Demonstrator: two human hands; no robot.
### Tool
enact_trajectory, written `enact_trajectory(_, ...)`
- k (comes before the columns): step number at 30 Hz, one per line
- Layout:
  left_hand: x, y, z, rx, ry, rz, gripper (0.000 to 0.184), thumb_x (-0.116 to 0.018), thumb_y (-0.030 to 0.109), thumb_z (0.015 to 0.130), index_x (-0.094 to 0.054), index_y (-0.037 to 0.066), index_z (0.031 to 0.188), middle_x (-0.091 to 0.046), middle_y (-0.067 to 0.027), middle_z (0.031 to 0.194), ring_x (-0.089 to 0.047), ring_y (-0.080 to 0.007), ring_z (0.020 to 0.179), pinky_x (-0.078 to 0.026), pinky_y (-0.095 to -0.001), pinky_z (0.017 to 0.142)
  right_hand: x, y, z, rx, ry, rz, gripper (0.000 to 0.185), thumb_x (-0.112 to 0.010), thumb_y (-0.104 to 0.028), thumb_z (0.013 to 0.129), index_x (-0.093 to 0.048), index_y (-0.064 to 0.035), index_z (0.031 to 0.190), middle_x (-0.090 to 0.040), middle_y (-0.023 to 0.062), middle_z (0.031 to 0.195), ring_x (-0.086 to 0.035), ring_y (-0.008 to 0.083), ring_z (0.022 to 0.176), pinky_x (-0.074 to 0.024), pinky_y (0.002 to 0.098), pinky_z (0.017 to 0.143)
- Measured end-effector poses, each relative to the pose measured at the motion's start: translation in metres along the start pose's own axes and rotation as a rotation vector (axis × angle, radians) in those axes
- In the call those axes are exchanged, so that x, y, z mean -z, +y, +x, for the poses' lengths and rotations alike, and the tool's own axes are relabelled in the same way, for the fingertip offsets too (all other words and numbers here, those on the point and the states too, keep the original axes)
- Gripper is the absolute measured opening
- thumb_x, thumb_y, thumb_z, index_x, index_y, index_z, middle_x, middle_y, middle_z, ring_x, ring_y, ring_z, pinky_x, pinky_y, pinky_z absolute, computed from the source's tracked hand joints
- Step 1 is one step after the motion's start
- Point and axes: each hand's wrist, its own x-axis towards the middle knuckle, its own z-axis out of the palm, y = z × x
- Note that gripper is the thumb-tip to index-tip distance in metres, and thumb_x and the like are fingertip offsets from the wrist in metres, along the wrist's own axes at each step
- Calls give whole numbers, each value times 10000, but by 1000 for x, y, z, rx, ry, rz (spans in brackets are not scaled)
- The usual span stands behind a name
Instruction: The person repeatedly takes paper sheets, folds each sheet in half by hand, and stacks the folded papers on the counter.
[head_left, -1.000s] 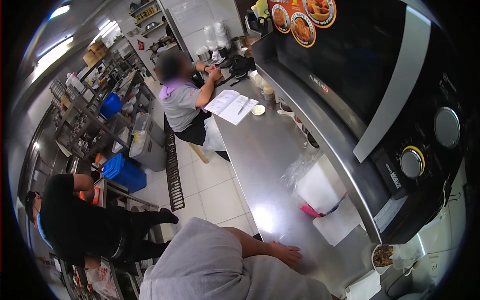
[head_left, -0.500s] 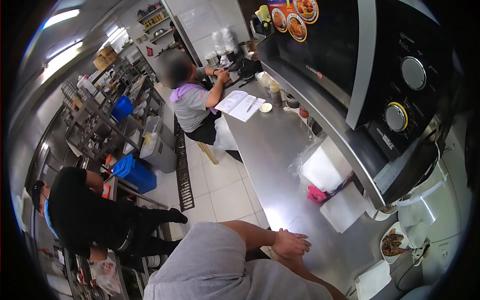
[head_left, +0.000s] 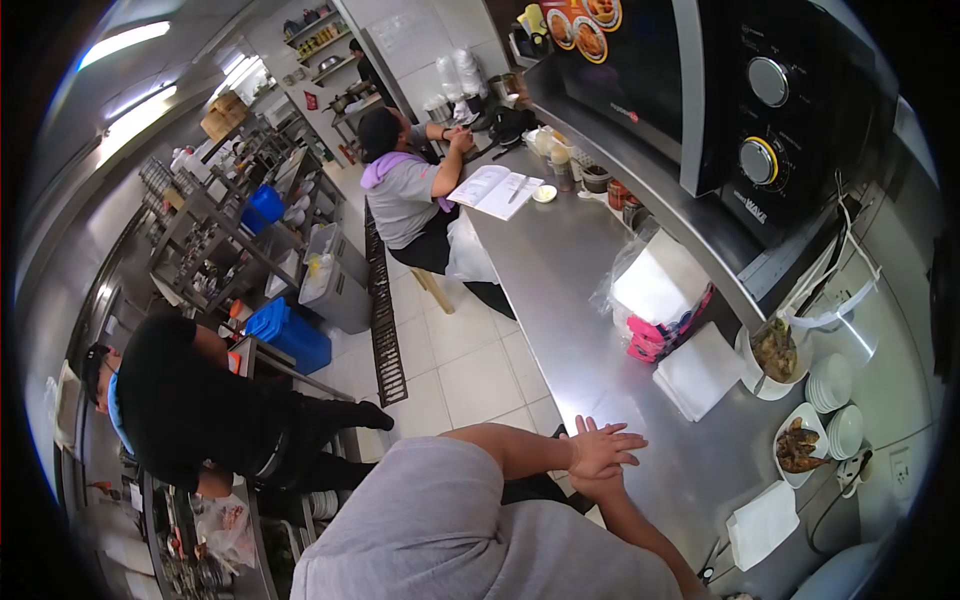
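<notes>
My left hand (head_left: 598, 450) lies across my right hand near the front edge of the steel counter (head_left: 560, 290). Its fingers are stretched out and spread, with nothing in them. Underneath, my right hand (head_left: 603, 487) is mostly covered; I cannot make out how its fingers lie. To the right of both hands, a stack of white paper sheets (head_left: 700, 372) rests on the counter. Beside it stands a plastic-wrapped pack of white napkins (head_left: 660, 285) with a pink part below. A smaller white folded paper (head_left: 762, 525) lies closer to me.
A microwave (head_left: 770, 120) sits on a raised steel shelf. Below are a bowl of food (head_left: 775, 355), a plate of fried food (head_left: 800, 448) and stacked white saucers (head_left: 830, 382). An open notebook (head_left: 495, 190) lies before a seated person (head_left: 410, 190). Another person (head_left: 190, 400) bends at the left.
The view has shifted, bringing the bowl of food more fully into sight. My left hand's fingers have spread wider over my right hand. The seated person's head has turned.
</notes>
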Motion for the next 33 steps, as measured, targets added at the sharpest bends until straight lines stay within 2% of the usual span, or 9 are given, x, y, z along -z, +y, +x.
enact_trajectory(4, 1, -1, -2, -5, -29, 25, 466, -600, 214, 792, -536, 116, 1242, -291, -179, 1495, -285, -336, 1389, -232, -544, 1127, 2, -1, 4, -14, 2, -14, 494, -514, -201, 855, -465, -117, 1339, -439, 167, 1381, -400, 347, 1285, -320, 530, 1058)
enact_trajectory(7, 3, 1, -2, -14, 13, 7, 435, -601, 185, 777, -572, 109, 1204, -353, -174, 1445, -290, -337, 1384, -235, -553, 1124, 3, 0, 6, -23, 4, -18, 490, -515, -200, 853, -471, -113, 1333, -444, 169, 1377, -403, 346, 1282, -322, 526, 1058)
enact_trajectory(11, -5, -10, -4, -58, -19, 12, 428, -570, 195, 825, -543, 109, 1244, -332, -179, 1457, -283, -353, 1382, -249, -569, 1114, 3, 0, 8, -39, 6, -25, 484, -517, -198, 852, -479, -108, 1326, -450, 171, 1371, -408, 346, 1279, -324, 521, 1058)
enact_trajectory(16, 3, -6, -4, -13, -121, 84, 440, -532, 236, 874, -514, 131, 1300, -297, -152, 1485, -288, -327, 1383, -250, -515, 1139, 3, 3, 11, -53, -8, -22, 477, -518, -195, 850, -489, -102, 1317, -458, 175, 1364, -414, 345, 1275, -327, 515, 1057)
enact_trajectory(22, 13, -1, -1, -6, -167, 58, 422, -511, 256, 884, -535, 152, 1293, -301, -130, 1491, -285, -317, 1387, -235, -519, 1145, 2, 4, 6, -64, -21, -27, 469, -520, -192, 848, -500, -94, 1306, -467, 178, 1356, -421, 345, 1270, -331, 507, 1057)
enact_trajectory(25, -4, -11, -2, 54, -150, 24, 407, -502, 272, 888, -550, 163, 1277, -306, -116, 1494, -268, -311, 1397, -189, -552, 1150, 1, 0, 3, -68, -27, -20, 465, -521, -191, 846, -506, -90, 1301, -472, 180, 1352, -425, 345, 1267, -333, 504, 1057)
enact_trajectory(26, 3, -9, -1, -21, -141, 60, 398, -496, 288, 889, -559, 176, 1266, -303, -108, 1501, -222, -306, 1421, -111, -577, 1157, 4, 1, 5, -74, -20, -18, 464, -521, -190, 846, -508, -89, 1299, -473, 181, 1351, -426, 344, 1266, -333, 502, 1057)
enact_trajectory(29, 25, -2, 3, -28, -207, 96, 411, -490, 302, 891, -548, 175, 1277, -296, -122, 1504, -163, -301, 1443, -48, -576, 1163, 7, -1, 5, -97, -4, -19, 460, -522, -189, 845, -514, -85, 1293, -478, 183, 1347, -430, 344, 1264, -335, 499, 1057)
enact_trajectory(33, 26, -10, 7, -94, -238, 85, 444, -488, 320, 895, -522, 145, 1302, -271, -140, 1513, -103, -297, 1458, -14, -571, 1164, 6, -6, 2, -135, 6, -6, 455, -524, -187, 843, -522, -80, 1286, -484, 185, 1341, -435, 344, 1260, -338, 494, 1056)
